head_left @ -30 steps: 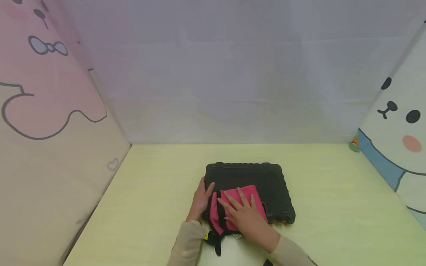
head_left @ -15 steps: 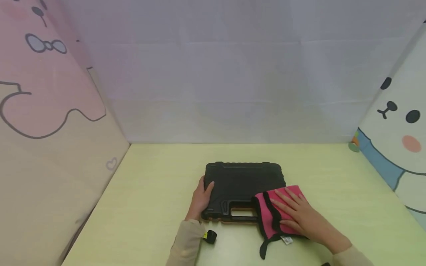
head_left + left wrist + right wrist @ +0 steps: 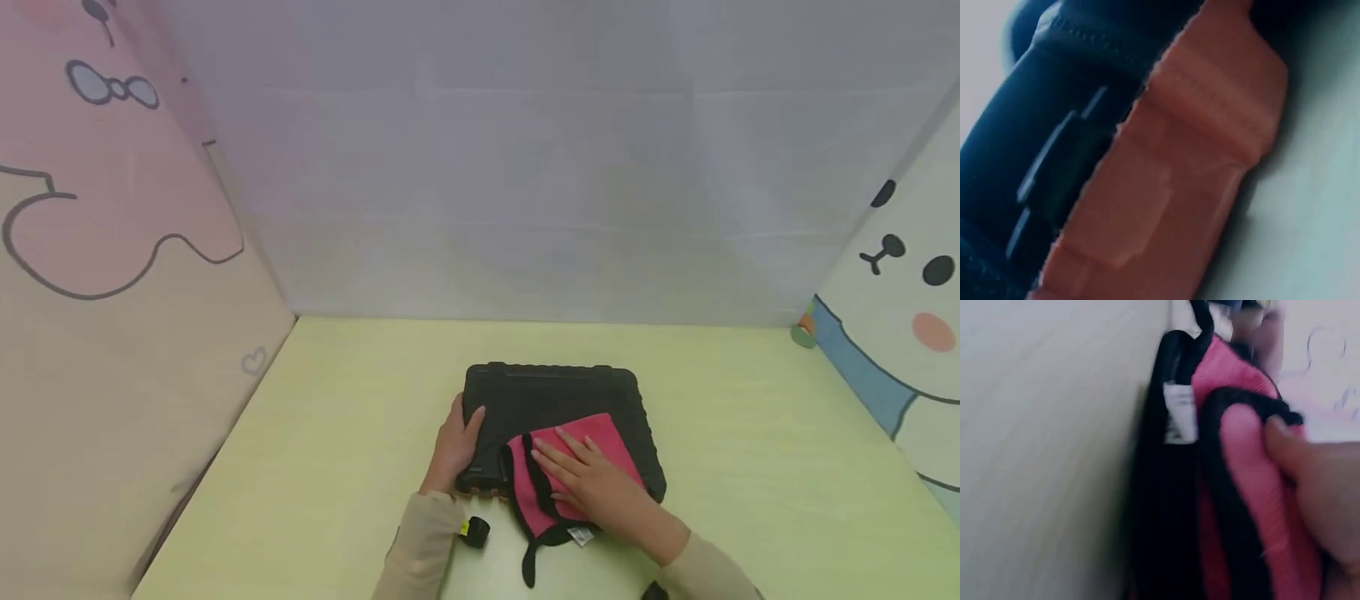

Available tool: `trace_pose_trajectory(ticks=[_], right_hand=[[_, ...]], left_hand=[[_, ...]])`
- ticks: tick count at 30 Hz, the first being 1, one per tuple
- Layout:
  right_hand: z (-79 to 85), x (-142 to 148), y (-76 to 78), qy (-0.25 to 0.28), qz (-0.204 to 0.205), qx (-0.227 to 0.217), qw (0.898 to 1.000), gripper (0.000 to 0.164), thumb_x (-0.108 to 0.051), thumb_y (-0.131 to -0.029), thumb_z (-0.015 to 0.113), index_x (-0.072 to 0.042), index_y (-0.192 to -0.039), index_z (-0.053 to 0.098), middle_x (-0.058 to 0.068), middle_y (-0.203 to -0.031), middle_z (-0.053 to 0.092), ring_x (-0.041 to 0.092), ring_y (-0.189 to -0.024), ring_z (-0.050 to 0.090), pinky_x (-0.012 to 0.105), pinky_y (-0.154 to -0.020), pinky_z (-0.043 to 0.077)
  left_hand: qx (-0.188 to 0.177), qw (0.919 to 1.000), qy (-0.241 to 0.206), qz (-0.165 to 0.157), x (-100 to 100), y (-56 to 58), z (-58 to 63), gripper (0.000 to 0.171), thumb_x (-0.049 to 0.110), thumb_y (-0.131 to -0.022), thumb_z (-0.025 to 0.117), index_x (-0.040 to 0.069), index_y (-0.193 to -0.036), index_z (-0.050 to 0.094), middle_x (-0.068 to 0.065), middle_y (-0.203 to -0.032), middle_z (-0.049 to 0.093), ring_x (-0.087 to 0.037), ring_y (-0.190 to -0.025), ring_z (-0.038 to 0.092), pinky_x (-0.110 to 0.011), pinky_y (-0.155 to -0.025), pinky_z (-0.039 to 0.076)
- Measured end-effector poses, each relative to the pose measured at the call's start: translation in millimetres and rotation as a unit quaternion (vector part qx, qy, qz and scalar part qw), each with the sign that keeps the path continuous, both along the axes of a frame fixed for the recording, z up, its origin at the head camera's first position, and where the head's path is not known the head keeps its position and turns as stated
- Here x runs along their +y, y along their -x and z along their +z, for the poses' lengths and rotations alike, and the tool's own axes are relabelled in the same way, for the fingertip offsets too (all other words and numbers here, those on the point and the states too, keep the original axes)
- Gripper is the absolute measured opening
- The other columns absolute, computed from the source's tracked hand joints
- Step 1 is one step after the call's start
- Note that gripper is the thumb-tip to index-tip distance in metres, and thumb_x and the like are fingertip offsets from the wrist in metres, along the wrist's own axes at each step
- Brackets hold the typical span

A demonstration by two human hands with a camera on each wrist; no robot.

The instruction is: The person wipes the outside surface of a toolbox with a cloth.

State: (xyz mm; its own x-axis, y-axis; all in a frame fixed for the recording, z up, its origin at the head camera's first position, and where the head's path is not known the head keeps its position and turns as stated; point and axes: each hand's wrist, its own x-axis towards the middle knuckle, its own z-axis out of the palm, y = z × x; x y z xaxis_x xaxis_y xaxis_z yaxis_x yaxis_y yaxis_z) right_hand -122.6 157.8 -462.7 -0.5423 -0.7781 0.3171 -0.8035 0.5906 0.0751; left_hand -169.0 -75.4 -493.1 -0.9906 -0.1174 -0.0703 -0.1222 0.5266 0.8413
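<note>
A black plastic carrying case (image 3: pixel 555 390) lies flat on the table. My left hand (image 3: pixel 454 444) holds its left edge, thumb on top. In the left wrist view the case's orange lower half (image 3: pixel 1135 206) shows beneath the black upper half. My right hand (image 3: pixel 603 493) lies flat, fingers spread, on a pink fabric piece with black trim (image 3: pixel 611 440), pressing it over the case's front right part. A black loop and white label stick out from its near end. In the right wrist view the fabric (image 3: pixel 1247 469) looks thick and layered, and the case's handle is hidden under it.
The pale yellow table (image 3: pixel 360 400) extends around the case. A white cloth backdrop (image 3: pixel 525 208) hangs behind, with printed cartoon panels on both sides. A small black object (image 3: pixel 475 532) is at the left sleeve, and another (image 3: pixel 655 591) near the right sleeve.
My right hand slid the pink fabric right, partly off the case, uncovering its handle, then back left over it. My left hand has kept its hold on the case's left edge.
</note>
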Motion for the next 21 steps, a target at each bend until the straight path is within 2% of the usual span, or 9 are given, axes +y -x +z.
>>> trace_pose_trajectory(ticks=[2, 7, 10, 12, 16, 19, 21], right_hand=[[2.8, -19, -0.7, -0.012, -0.003, -0.004, 1.0, 0.055, -0.034, -0.083, 0.066, -0.011, -0.131, 0.052, 0.004, -0.135, 0.051, 0.034, -0.123, 0.047, 0.044, -0.091, 0.047], [8.4, -57, -2.9, -0.013, -0.037, -0.093, 0.995, 0.054, -0.032, -0.088, 0.059, -0.013, -0.136, 0.046, 0.003, -0.14, 0.046, 0.033, -0.13, 0.04, 0.048, -0.095, 0.043], [10.2, -65, -4.2, -0.029, -0.044, -0.117, 0.992, 0.053, -0.032, -0.09, 0.055, -0.013, -0.138, 0.043, 0.003, -0.143, 0.043, 0.033, -0.132, 0.037, 0.049, -0.097, 0.041], [10.9, -60, -4.0, -0.043, -0.044, -0.115, 0.991, 0.054, -0.029, -0.09, 0.057, -0.014, -0.139, 0.041, 0.002, -0.143, 0.042, 0.032, -0.133, 0.036, 0.048, -0.098, 0.04], [9.6, -34, -2.7, -0.051, -0.042, -0.068, 0.996, 0.056, -0.03, -0.087, 0.061, -0.017, -0.139, 0.042, -0.002, -0.142, 0.044, 0.029, -0.131, 0.039, 0.049, -0.097, 0.041], [6.1, -5, -3.3, -0.028, -0.051, -0.029, 0.998, 0.055, -0.038, -0.086, 0.061, -0.019, -0.136, 0.047, -0.003, -0.139, 0.047, 0.028, -0.127, 0.044, 0.053, -0.093, 0.043], [3.9, 16, -5.1, -0.009, -0.056, -0.03, 0.998, 0.054, -0.04, -0.086, 0.059, -0.02, -0.135, 0.047, -0.003, -0.139, 0.048, 0.027, -0.127, 0.043, 0.055, -0.092, 0.042]], left_hand=[[0.006, 1.0, 0.0, -0.003, 0, 0.4, 0.3, 0.06, 0.031, -0.096, 0.043, -0.007, -0.14, 0.028, -0.029, -0.139, 0.038, -0.043, -0.126, 0.039, -0.053, -0.102, 0.033], [0.004, 0.9996, -0.026, 0.0, -1, -1.4, 2.4, 0.061, 0.031, -0.095, 0.045, -0.008, -0.139, 0.028, -0.03, -0.138, 0.038, -0.044, -0.125, 0.04, -0.054, -0.102, 0.032], [-0.007, 0.9989, -0.046, 0.002, -3, -2.7, 3.8, 0.062, 0.031, -0.094, 0.046, -0.008, -0.139, 0.027, -0.031, -0.139, 0.037, -0.044, -0.126, 0.039, -0.054, -0.103, 0.031], [-0.009, 0.9987, -0.05, 0.002, -3, -3.0, 4.0, 0.062, 0.031, -0.094, 0.046, -0.007, -0.139, 0.027, -0.031, -0.139, 0.037, -0.044, -0.127, 0.038, -0.054, -0.103, 0.031], [-0.008, 0.999, -0.044, 0.0, -4, -2.0, 4.1, 0.063, 0.034, -0.095, 0.045, -0.006, -0.14, 0.026, -0.03, -0.14, 0.036, -0.044, -0.128, 0.037, -0.054, -0.104, 0.03], [-0.016, 0.9994, -0.032, -0.001, -5, -1.7, 4.3, 0.063, 0.034, -0.096, 0.043, -0.005, -0.141, 0.025, -0.03, -0.141, 0.034, -0.044, -0.129, 0.035, -0.054, -0.104, 0.03], [-0.024, 0.9992, -0.031, 0.0, -6, -2.2, 5.1, 0.063, 0.034, -0.096, 0.043, -0.004, -0.142, 0.024, -0.029, -0.142, 0.033, -0.043, -0.13, 0.033, -0.054, -0.104, 0.029]])
